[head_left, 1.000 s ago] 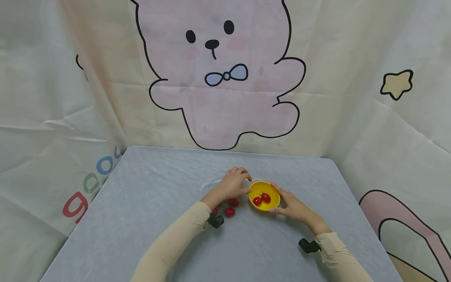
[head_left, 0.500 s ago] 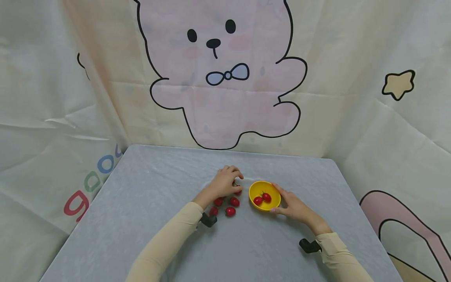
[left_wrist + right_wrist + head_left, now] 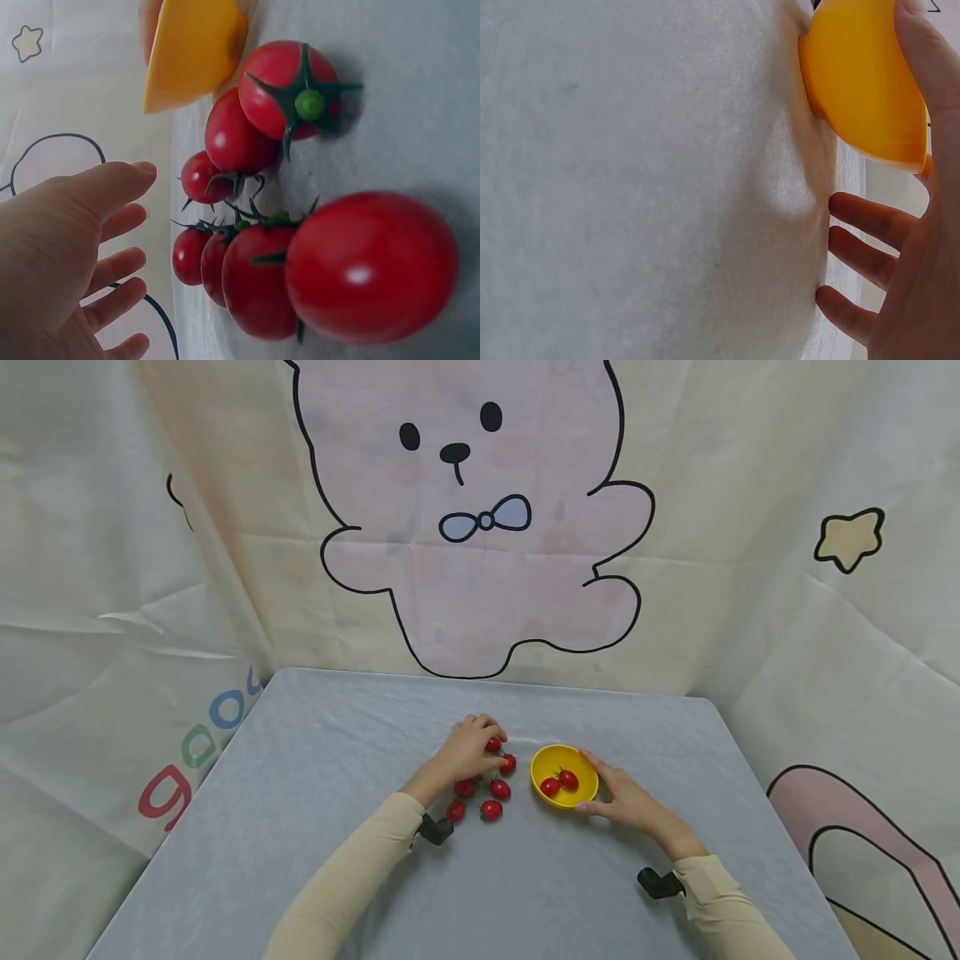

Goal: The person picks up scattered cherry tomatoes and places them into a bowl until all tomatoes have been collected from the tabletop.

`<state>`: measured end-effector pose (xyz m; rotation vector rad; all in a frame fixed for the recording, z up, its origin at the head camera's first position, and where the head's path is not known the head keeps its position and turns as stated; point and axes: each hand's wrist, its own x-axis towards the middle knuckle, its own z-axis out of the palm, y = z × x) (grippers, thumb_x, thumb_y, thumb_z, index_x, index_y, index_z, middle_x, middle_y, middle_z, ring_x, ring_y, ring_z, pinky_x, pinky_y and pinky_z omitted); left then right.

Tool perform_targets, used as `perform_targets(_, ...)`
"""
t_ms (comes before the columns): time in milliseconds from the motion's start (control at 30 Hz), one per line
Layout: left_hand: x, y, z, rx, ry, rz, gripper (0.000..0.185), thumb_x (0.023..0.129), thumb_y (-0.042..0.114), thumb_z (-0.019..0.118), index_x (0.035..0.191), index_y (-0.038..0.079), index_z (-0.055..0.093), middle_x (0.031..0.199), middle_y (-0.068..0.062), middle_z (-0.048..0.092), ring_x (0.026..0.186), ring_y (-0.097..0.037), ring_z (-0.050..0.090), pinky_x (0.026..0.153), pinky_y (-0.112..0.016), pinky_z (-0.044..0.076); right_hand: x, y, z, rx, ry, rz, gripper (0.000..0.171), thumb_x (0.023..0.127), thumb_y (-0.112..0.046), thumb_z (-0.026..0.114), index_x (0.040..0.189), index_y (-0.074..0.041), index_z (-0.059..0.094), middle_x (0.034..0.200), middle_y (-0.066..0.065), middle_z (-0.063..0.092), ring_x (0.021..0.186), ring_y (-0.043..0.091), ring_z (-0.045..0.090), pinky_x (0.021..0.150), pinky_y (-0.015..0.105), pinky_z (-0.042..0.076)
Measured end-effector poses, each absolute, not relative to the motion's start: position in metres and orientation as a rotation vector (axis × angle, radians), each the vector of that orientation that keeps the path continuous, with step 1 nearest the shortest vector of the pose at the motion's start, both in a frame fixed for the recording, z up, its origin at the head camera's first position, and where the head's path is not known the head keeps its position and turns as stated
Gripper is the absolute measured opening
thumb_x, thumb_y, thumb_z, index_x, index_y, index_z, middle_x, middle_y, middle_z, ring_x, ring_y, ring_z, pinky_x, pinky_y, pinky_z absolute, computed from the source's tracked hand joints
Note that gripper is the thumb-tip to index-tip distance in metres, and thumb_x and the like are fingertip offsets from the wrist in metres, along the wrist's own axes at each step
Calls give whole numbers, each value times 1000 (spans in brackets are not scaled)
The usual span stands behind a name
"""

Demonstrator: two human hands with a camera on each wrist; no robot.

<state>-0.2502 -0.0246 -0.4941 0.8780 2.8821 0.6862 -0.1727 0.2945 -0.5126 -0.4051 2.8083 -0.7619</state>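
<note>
Over a group of several red cherry tomatoes (image 3: 500,789) on the table, my left hand (image 3: 467,750) hovers with its fingers parted and holds nothing. The left wrist view shows green stems on those tomatoes, with the nearest tomato (image 3: 371,266) large in front. A yellow bowl (image 3: 557,759) stands to their right and contains two cherry tomatoes (image 3: 568,780). My right hand (image 3: 628,799) grips the bowl's right side between thumb and index finger. In the right wrist view its other fingers (image 3: 862,251) are spread below the bowl, apart from it.
A pale grey-blue cloth covers the table (image 3: 570,893). Cloth hangings with a printed pink bear (image 3: 480,585) rise behind the table's far edge and along both sides. A dark wrist-camera mount (image 3: 660,883) sticks out from the right wrist, and another (image 3: 435,831) from the left.
My left hand has moved left, away from the bowl and back over the loose tomatoes, baring more of them. The right hand and the bowl stay in place.
</note>
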Motion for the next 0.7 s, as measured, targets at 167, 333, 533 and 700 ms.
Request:
perform_targets(167, -252, -28, -495, 876, 2909, 651, 38, 88, 40, 72, 120, 19, 68, 132, -5, 57, 117, -25, 49, 104, -49, 41, -173, 295, -513, -411, 2810, -757, 103, 81, -58, 73, 159, -21, 18, 159, 20, 33, 137, 45, 42, 111, 66, 33)
perform_targets(333, -254, -29, -497, 845, 2927, 619, 39, 89, 40, 71, 122, 19, 67, 134, -5, 57, 119, -26, 50, 105, -50, 41, -173, 296, -513, -402, 2813, -746, 103, 80, -60, 72, 159, -22, 17, 160, 20, 33, 137, 45, 42, 110, 66, 34)
perform_targets(533, -257, -28, -500, 801, 2956, 605, 38, 90, 41, 70, 120, 18, 67, 130, -5, 58, 118, -26, 51, 103, -51, 42, -173, 297, -513, -412, 2812, -754, 103, 80, -60, 72, 159, -22, 18, 159, 19, 34, 136, 44, 43, 110, 65, 35)
perform_targets(700, -259, -28, -501, 775, 2964, 594, 37, 90, 40, 70, 119, 17, 67, 129, -5, 58, 117, -26, 51, 103, -50, 42, -172, 297, -513, -410, 2808, -771, 102, 80, -59, 72, 159, -24, 18, 160, 18, 34, 136, 43, 43, 110, 65, 35)
